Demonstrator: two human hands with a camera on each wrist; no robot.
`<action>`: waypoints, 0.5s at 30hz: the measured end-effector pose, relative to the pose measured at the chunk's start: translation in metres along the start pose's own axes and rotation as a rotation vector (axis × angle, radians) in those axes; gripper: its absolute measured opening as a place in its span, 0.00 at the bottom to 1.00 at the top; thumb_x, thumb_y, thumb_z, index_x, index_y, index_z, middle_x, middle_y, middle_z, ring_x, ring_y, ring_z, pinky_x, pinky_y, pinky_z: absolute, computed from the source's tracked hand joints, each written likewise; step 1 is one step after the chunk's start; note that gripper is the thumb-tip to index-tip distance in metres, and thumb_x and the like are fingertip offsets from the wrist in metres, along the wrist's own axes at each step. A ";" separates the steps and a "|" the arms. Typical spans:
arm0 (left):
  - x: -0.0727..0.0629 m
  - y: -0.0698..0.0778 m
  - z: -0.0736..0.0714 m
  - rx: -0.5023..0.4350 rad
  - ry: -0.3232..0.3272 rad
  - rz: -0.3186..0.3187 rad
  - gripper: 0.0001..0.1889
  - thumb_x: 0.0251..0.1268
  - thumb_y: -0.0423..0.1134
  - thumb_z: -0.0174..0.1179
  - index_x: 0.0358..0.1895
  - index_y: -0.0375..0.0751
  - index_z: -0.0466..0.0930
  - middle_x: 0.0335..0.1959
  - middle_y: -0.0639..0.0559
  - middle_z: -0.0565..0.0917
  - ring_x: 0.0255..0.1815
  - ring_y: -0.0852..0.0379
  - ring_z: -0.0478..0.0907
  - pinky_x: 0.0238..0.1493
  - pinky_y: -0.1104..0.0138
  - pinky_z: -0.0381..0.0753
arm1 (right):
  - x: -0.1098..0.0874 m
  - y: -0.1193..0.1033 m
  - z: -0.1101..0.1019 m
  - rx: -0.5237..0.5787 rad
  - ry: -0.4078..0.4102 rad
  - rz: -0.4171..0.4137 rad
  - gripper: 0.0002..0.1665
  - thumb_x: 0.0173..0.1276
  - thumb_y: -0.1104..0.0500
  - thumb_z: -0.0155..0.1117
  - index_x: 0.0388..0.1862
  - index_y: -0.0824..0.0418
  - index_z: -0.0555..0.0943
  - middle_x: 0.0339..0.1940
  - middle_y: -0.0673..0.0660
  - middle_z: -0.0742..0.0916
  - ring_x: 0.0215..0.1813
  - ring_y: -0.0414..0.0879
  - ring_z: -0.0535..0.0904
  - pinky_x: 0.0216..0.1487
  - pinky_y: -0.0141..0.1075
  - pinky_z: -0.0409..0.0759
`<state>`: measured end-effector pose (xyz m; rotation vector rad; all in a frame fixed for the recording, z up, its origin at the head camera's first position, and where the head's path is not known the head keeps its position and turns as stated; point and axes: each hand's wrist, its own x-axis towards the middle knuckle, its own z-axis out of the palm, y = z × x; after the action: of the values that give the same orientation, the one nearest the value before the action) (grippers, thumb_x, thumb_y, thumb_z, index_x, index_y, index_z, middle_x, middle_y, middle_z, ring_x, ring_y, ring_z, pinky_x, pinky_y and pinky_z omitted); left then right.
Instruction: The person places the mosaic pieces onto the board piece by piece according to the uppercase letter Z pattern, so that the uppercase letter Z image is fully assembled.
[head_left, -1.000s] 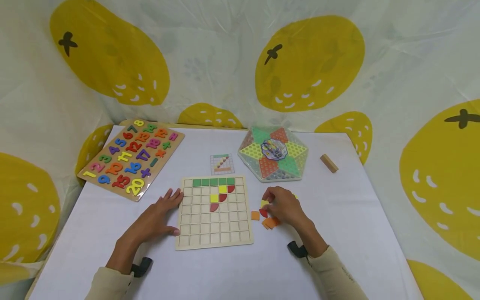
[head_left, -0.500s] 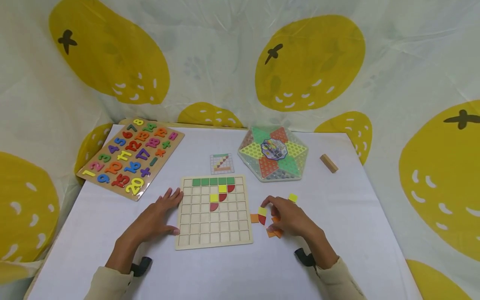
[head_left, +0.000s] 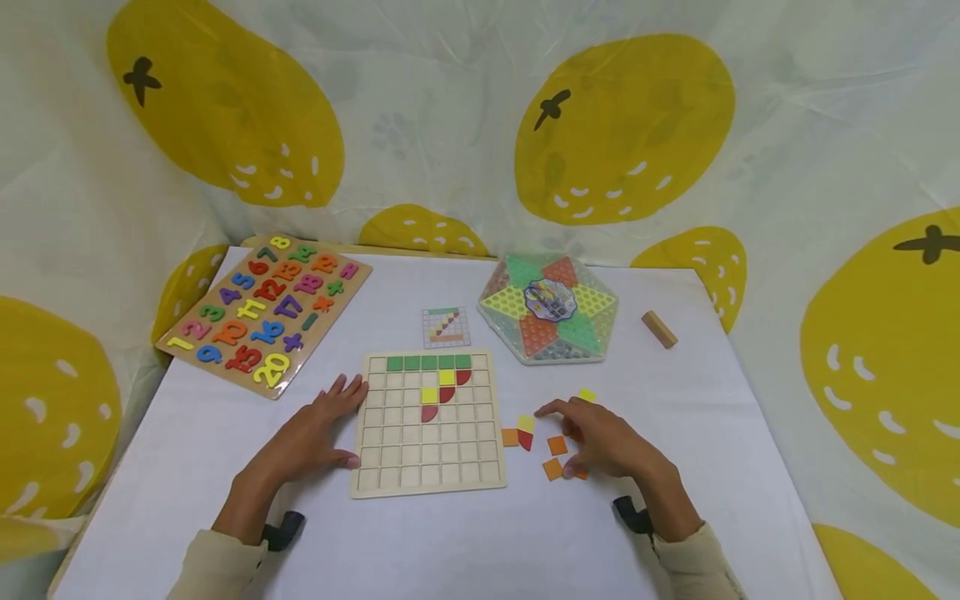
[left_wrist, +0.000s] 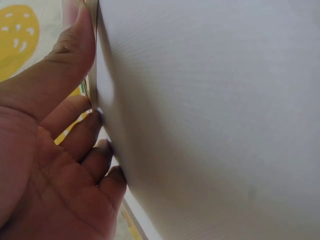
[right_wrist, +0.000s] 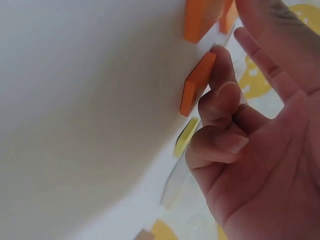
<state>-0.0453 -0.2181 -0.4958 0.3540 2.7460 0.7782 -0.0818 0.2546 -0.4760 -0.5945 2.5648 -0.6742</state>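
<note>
Right hand (head_left: 603, 440), forefinger and thumb apart, pinches nothing, an orange tile (head_left: 557, 445) lying between; left hand (head_left: 318, 432), fingers splayed, touches the board (head_left: 431, 456).

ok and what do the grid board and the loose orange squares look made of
Grid board: probably wood, matte, judging by its pale beige tone. Orange squares: painted wood or plastic, smooth and evenly coloured; no visible grain settles which.

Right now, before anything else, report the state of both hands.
Left hand: open, touching the left edge of the wooden board.
Right hand: open, loosely bent over the orange tiles, gripping none.
</note>
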 end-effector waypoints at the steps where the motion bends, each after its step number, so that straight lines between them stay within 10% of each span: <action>1: 0.000 0.000 0.000 0.002 0.003 0.002 0.66 0.38 0.47 0.88 0.85 0.45 0.58 0.88 0.45 0.56 0.90 0.36 0.47 0.86 0.37 0.52 | -0.001 0.001 0.000 -0.007 0.006 -0.013 0.50 0.44 0.59 0.92 0.69 0.45 0.80 0.37 0.47 0.79 0.42 0.41 0.73 0.42 0.31 0.73; 15: 0.001 0.000 0.000 0.010 0.000 -0.003 0.66 0.38 0.46 0.88 0.85 0.44 0.57 0.88 0.45 0.56 0.90 0.36 0.46 0.86 0.37 0.52 | 0.026 -0.035 0.015 -0.004 0.107 0.048 0.25 0.59 0.62 0.84 0.53 0.48 0.86 0.39 0.49 0.83 0.43 0.45 0.77 0.42 0.34 0.77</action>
<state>-0.0460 -0.2179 -0.4963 0.3521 2.7505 0.7637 -0.0855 0.2088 -0.4761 -0.5088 2.6704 -0.7028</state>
